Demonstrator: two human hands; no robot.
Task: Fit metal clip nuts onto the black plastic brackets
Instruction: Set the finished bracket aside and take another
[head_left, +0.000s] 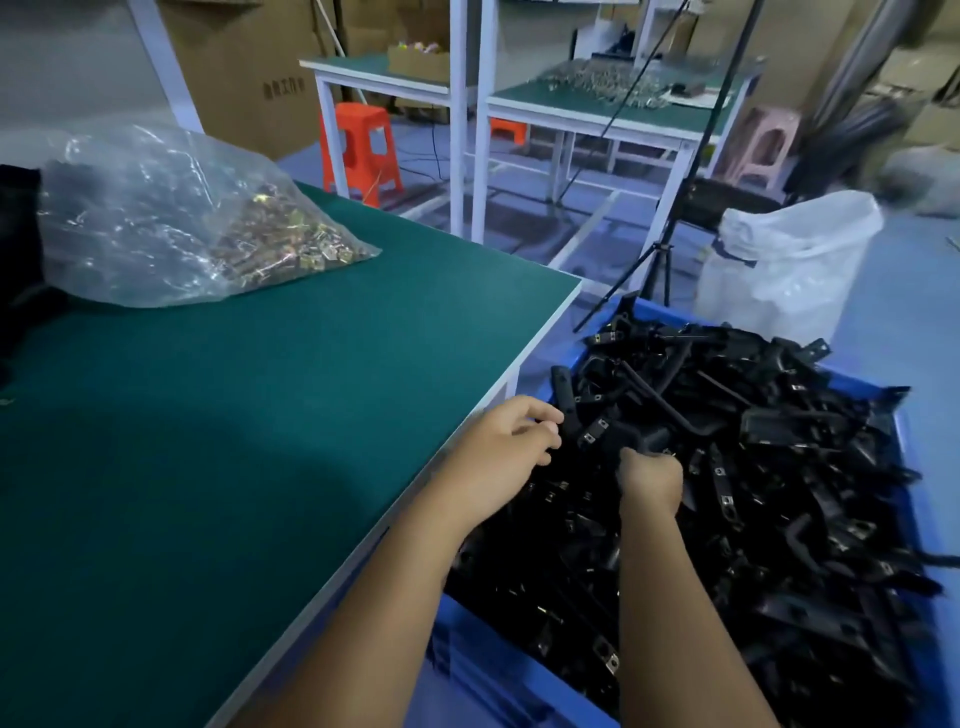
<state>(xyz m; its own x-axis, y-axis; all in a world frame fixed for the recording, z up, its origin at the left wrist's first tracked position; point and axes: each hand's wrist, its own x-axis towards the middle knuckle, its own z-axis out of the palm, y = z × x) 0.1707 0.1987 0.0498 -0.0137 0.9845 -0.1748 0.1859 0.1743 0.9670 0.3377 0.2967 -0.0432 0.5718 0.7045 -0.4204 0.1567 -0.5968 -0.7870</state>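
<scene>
Head view: a black plastic bracket (631, 434) lies on top of the heap of brackets (779, 493) in the blue bin (878, 384), its long axis running roughly left to right across the frame; two metal clip nuts (595, 430) show pale on its left part. The bracket sits between the two hands. The right hand (652, 480), just below its right end, has the fingers curled round that end, the fingertips hidden against the dark plastic. The left hand (506, 447) is at the bracket's left end with fingers loosely bent and slightly spread; whether they touch or pinch the part cannot be told. Many brackets in the heap carry small metal clips. The bin stands beside the right edge of the green table (234, 441). At the table's far left lies a clear plastic bag (171, 213) of loose clip nuts, well apart from both hands.
</scene>
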